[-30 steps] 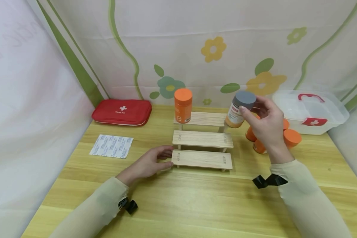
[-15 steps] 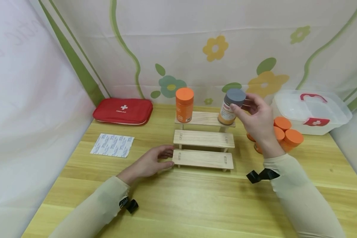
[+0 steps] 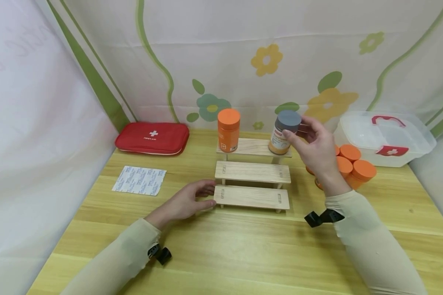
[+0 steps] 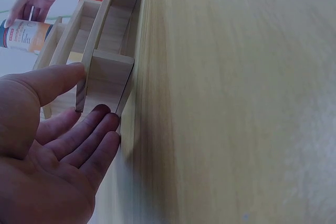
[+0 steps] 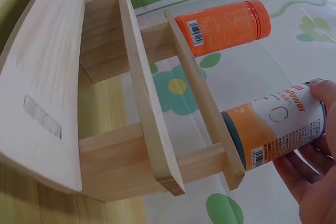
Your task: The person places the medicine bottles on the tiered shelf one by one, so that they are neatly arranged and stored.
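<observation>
A three-step wooden display stand (image 3: 252, 171) stands mid-table. On its top step, at the left, an orange bottle (image 3: 228, 130) stands upright. My right hand (image 3: 316, 151) holds a grey-capped bottle (image 3: 279, 141) by its upper part, thumb in front and fingers behind, at the right end of that step. In the right wrist view, this bottle's grey base (image 5: 234, 140) meets the step's top or nearly so. My left hand (image 3: 186, 200) holds the left end of the lowest step between thumb and fingers; in the left wrist view the thumb (image 4: 63, 80) touches the plank.
Several orange-capped bottles (image 3: 361, 172) cluster right of the stand, partly behind my right wrist. Behind them is a clear first-aid box (image 3: 376, 135). A red first-aid pouch (image 3: 152, 138) and a printed white packet (image 3: 139, 180) lie on the left. A flowered curtain hangs behind.
My right hand has carried the grey-capped bottle left onto the right end of the top step, and it has become more upright. My left hand has stayed at the stand.
</observation>
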Available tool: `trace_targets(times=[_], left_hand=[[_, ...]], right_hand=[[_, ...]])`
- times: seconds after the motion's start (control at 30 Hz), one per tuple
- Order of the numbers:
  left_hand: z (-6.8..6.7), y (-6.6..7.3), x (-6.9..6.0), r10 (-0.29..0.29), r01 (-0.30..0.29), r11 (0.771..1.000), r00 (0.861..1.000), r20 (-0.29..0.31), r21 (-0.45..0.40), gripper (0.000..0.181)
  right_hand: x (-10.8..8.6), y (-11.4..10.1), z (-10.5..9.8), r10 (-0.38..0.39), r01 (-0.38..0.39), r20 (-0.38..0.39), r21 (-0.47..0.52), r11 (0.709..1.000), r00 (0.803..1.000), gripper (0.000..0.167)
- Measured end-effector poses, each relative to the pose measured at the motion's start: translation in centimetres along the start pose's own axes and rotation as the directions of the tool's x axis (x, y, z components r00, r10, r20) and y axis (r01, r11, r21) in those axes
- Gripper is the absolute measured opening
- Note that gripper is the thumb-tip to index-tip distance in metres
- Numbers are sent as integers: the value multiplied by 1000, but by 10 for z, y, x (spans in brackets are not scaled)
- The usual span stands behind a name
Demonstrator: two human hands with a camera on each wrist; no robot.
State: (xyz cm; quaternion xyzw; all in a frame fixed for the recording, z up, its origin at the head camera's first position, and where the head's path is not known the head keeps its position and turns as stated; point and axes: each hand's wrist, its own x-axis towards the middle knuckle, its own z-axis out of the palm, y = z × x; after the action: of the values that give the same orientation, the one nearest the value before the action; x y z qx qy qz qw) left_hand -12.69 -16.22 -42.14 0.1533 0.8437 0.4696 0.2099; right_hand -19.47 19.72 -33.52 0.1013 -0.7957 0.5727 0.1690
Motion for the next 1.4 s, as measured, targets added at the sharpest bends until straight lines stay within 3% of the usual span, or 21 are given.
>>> trace_targets(times=[0.57, 0.97, 1.13, 1.4], left_hand=[[-2, 0, -1, -2, 2, 1000, 1000, 4, 1, 62], [-2, -1, -1, -2, 2, 1000, 1000, 0, 2, 63], [-2, -2, -2, 2, -2, 1000, 1000, -1, -2, 63], [-2, -2, -1, 5, -5, 1000, 1000, 4, -4, 63]], right_hand=[[-11, 2, -19, -61, 60, 4, 58, 996, 998, 52], [-32, 0, -51, -106, 106, -17, -31, 994, 994, 50], [-42, 3, -67, -80, 78, -15, -109, 991, 997, 51], [-57, 10, -88, -72, 63, -53, -146, 987, 996, 52]])
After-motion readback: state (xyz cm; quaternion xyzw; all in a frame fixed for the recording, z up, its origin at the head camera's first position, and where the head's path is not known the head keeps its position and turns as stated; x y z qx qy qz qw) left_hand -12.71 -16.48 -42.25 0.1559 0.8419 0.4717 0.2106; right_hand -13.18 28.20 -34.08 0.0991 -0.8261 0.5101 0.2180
